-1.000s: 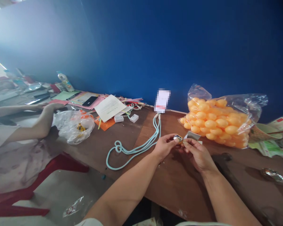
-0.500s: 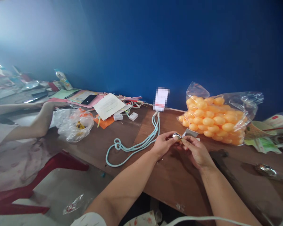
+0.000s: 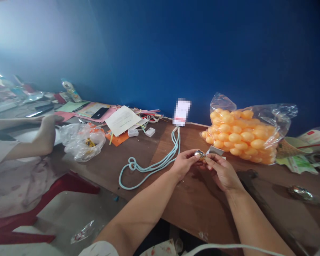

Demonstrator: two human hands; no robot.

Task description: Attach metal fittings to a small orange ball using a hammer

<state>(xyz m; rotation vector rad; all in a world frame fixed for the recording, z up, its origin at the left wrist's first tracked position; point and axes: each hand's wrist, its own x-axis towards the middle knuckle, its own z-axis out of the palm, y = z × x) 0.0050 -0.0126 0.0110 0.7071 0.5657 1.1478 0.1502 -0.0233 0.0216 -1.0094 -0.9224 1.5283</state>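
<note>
Between both hands, above the brown table (image 3: 197,213), is a small rounded piece with a shiny silver, foil-like surface (image 3: 200,154). My left hand (image 3: 185,163) pinches it from the left with thumb and fingertips. From the right, the thumb and forefinger of my right hand (image 3: 221,172) close on its other end. Fingers hide its underside, so its full shape cannot be made out. Just behind my right fingertips lies a flat silver-grey sheet (image 3: 215,150). A clear plastic bag full of orange egg-shaped balls (image 3: 241,137) rests beyond it.
A phone (image 3: 181,113) with a light-blue cord (image 3: 141,177) leans on the blue wall. Papers (image 3: 122,120), small white boxes (image 3: 150,132) and a crumpled plastic bag (image 3: 80,144) lie leftward, near another person's arm (image 3: 45,138). A shiny silver clump (image 3: 300,192) is at right.
My hands keep nearly the same pinch on the silver piece. The other person's arm at the left has shifted slightly, and the whole view has drifted a little.
</note>
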